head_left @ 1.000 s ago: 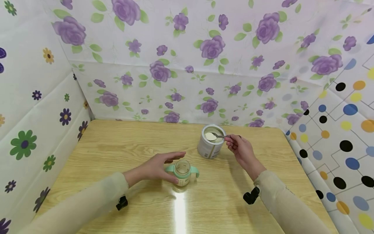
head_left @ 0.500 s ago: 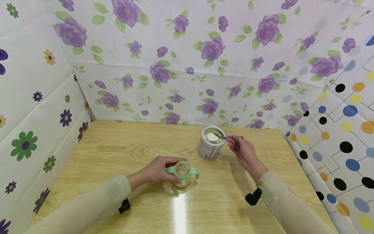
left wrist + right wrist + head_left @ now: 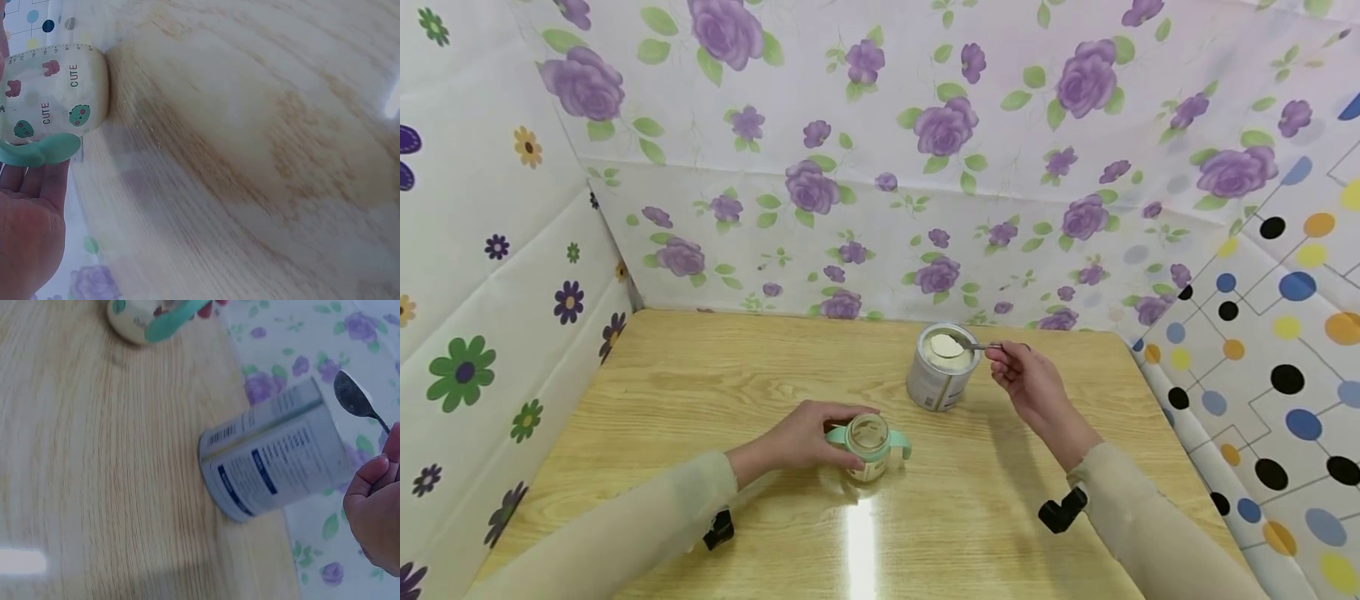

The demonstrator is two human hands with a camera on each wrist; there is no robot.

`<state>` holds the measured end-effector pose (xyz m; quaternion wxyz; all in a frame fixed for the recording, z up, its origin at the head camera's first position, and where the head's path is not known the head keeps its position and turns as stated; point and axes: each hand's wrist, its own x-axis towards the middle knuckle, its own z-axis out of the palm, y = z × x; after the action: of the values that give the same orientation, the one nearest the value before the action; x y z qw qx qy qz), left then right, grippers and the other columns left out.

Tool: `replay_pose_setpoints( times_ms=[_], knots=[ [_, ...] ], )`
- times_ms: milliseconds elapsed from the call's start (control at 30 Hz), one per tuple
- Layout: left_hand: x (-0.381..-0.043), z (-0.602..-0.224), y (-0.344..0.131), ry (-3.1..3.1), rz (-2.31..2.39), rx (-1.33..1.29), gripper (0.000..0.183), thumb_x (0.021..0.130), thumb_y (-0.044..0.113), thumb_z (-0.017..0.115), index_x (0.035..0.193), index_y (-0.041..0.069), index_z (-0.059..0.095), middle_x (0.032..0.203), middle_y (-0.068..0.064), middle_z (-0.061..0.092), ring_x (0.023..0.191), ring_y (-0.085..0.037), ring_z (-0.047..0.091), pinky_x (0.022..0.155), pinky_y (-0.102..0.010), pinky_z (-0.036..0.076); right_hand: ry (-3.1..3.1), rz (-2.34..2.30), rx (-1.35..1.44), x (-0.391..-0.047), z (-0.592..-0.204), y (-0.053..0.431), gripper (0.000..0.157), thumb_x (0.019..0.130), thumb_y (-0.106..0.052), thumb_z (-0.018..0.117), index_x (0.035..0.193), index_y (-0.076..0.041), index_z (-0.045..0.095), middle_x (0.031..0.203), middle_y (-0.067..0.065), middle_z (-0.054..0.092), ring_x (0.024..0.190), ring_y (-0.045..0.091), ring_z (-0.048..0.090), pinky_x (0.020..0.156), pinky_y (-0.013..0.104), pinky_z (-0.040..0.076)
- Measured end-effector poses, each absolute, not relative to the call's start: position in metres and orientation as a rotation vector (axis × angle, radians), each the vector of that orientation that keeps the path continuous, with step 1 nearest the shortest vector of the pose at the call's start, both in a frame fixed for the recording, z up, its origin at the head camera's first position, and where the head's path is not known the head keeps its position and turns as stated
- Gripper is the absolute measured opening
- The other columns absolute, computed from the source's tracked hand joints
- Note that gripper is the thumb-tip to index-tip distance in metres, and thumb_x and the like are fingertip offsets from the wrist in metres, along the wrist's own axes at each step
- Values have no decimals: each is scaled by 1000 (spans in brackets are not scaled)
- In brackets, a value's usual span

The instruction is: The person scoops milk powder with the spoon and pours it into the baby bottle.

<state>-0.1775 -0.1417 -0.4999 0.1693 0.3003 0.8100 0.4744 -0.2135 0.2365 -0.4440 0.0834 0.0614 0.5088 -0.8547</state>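
Note:
My left hand (image 3: 801, 437) grips a baby bottle (image 3: 872, 467) on its left side, thumb in front and fingers behind. The bottle is uncapped and stands upright, with mint-green handles on both sides; pale liquid and cartoon prints show in the left wrist view on the bottle (image 3: 56, 94). My right hand (image 3: 1033, 387) pinches the handle of a metal spoon (image 3: 981, 346), heaped with pale powder (image 3: 946, 345). In the right wrist view the spoon (image 3: 353, 397) is above the rim of an open grey powder tin (image 3: 269, 450), which stands behind and right of the bottle.
The wooden table (image 3: 700, 367) ends at a purple-flowered cloth (image 3: 805, 233) at the back. Patterned cloths also hang at left and right. A bright reflection (image 3: 861, 542) lies on the table in front of the bottle.
My left hand has closed in from beside the bottle to hold it. The right hand has raised the loaded spoon slightly and drawn it a little to the right over the tin.

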Motion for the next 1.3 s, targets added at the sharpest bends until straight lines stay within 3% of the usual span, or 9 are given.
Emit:
replay_pose_setpoints(
  times_ms=[133, 333, 633, 900, 1300],
  knots=[
    [-177, -498, -142, 2298, 1350, 850, 75, 82, 37, 96, 149, 28, 66, 142, 3, 70, 126, -20, 67, 102, -33, 56, 1452, -2529, 124, -204, -433, 226, 35, 116, -15, 48, 102, -5, 79, 87, 3, 79, 76, 9, 69, 76, 20, 58],
    [-177, -498, -142, 2305, 1331, 847, 77, 82, 38, 96, 151, 21, 65, 142, 3, 70, 125, -18, 68, 101, -33, 56, 1409, -2481, 45, -188, -425, 204, 34, 116, -13, 47, 102, -5, 77, 85, 2, 79, 74, 7, 69, 74, 20, 57],
    [-177, -500, -141, 2304, 1325, 860, 76, 82, 37, 96, 150, 22, 66, 140, 2, 71, 124, -19, 68, 100, -32, 56, 1414, -2364, -52, -166, -432, 179, 33, 116, -14, 47, 104, -6, 77, 87, -1, 79, 77, 5, 69, 76, 19, 58],
    [-177, -501, -142, 2313, 1315, 850, 75, 84, 37, 94, 148, 10, 65, 138, -6, 72, 120, -21, 70, 103, -33, 57, 1491, -2274, -96, -159, -442, 169, 30, 115, -17, 51, 103, -10, 78, 88, -3, 79, 76, 4, 68, 78, 20, 58],
    [-178, -499, -141, 2319, 1324, 844, 76, 83, 38, 95, 148, 14, 66, 136, 0, 73, 120, -15, 70, 103, -32, 57, 1647, -2175, -135, -156, -447, 167, 23, 114, -21, 54, 108, -10, 74, 92, -2, 78, 79, 7, 67, 81, 23, 59]
  ],
)
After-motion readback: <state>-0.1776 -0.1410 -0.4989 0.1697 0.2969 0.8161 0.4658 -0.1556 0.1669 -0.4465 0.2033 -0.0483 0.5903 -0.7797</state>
